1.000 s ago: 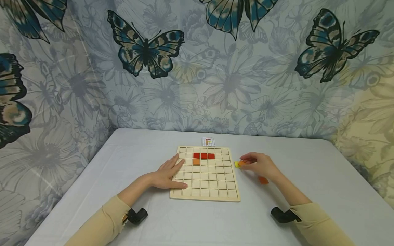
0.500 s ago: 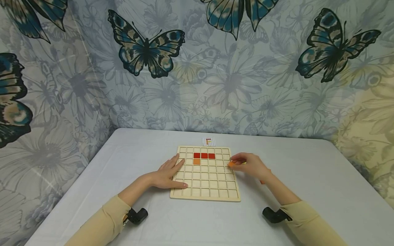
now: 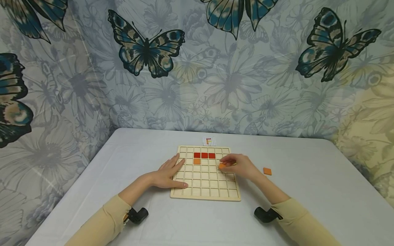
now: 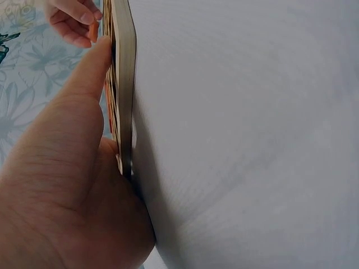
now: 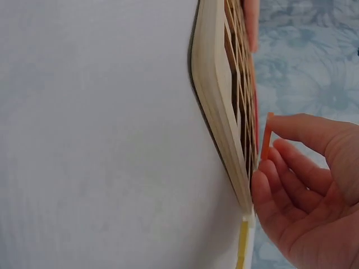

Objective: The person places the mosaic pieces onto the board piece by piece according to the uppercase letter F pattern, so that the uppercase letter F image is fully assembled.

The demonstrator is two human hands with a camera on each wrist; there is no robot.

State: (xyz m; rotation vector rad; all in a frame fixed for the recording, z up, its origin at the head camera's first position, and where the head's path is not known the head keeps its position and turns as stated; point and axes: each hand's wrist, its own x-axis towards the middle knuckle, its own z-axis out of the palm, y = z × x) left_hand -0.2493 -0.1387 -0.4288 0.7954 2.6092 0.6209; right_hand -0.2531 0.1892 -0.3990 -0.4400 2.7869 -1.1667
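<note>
A wooden grid board (image 3: 205, 194) lies on the table, with a row of three red tiles (image 3: 204, 155) and one orange tile (image 3: 197, 161) below the leftmost red one. My left hand (image 3: 166, 174) rests on the board's left edge, fingers spread and straight. Above the right part of the grid, my right hand (image 3: 241, 166) pinches a second orange tile (image 5: 267, 137) between thumb and fingers. In the right wrist view that tile stands on edge, held by its rim. The left wrist view shows my left thumb (image 4: 92, 67) along the board's side.
Another orange tile (image 3: 267, 171) lies on the table right of the board. A yellow tile (image 5: 242, 246) sits near the board's edge, hidden in the head view. A small card with a coloured grid pattern (image 3: 209, 141) lies behind the board. A patterned curtain (image 3: 197, 85) backs the table.
My right hand has moved left with the orange tile, from beside the board to over its right columns. The loose orange tile is now uncovered. My left hand stays put.
</note>
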